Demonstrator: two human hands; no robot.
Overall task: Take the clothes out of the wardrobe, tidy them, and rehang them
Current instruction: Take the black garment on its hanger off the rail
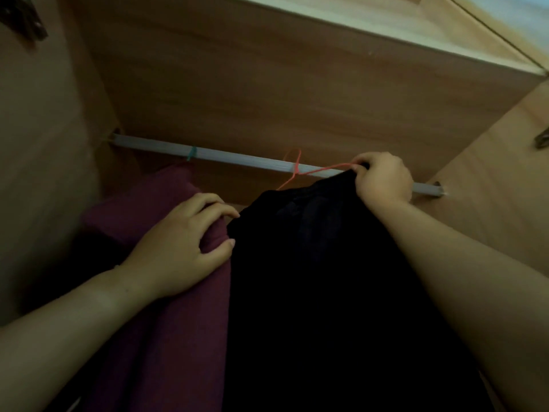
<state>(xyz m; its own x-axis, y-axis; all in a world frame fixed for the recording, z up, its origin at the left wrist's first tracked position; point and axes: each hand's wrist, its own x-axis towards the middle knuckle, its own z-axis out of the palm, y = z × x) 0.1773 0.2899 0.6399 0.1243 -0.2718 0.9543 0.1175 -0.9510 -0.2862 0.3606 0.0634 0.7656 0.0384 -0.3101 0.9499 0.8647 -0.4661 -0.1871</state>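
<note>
A black garment (320, 278) hangs on a thin red wire hanger (297, 171) whose hook sits over the grey wardrobe rail (237, 160). My right hand (383, 181) pinches the hanger's right shoulder together with the top of the black cloth. Left of it hangs a maroon garment (166, 322) on a teal hanger hook (192, 157). My left hand (181, 245) grips the maroon fabric at its right edge, fingers curled into the cloth beside the black garment.
Wooden wardrobe walls close in on the left (44, 173), back (267, 99) and right (490, 188). A metal hinge (542, 141) sticks out of the right panel. The rail between the two hangers is bare.
</note>
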